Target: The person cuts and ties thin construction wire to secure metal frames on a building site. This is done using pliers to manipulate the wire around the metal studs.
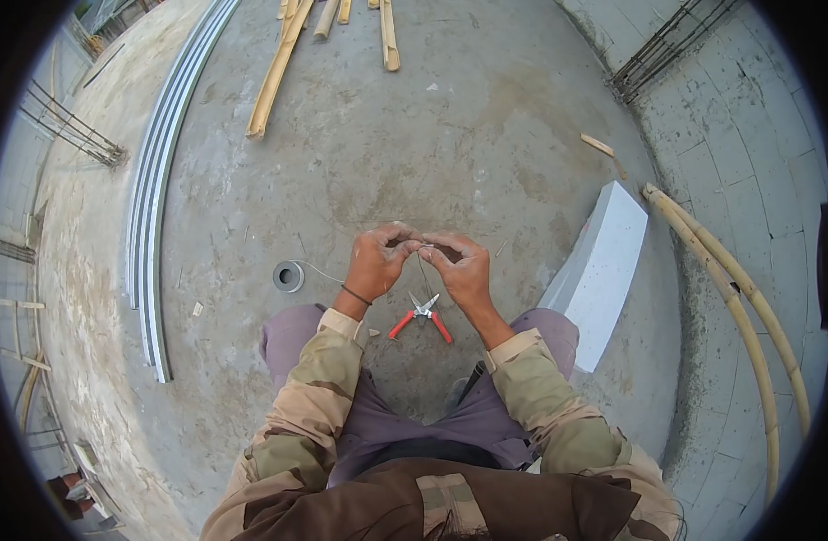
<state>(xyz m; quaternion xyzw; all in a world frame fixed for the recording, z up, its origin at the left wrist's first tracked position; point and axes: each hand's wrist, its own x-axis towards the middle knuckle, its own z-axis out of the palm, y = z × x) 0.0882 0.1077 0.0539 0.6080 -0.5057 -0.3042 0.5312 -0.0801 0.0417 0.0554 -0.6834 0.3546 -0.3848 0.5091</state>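
Observation:
My left hand (378,259) and my right hand (459,263) meet in front of me, both closed with fingertips pinched together. A thin wire (322,270) runs from a grey roll (289,277) on the floor toward my left hand. Between my fingertips a short piece of the wire shows, and a strand hangs below them; the fingers hide the rest. Just under my hands, red-handled pliers (422,313) lie on the concrete with their jaws apart.
Long metal channels (150,198) lie along the left. Split bamboo pieces (277,77) are on the floor ahead. At right sit a white block (603,270) and two bamboo poles (734,298) against a block wall (739,135). Rebar (671,45) protrudes at upper right.

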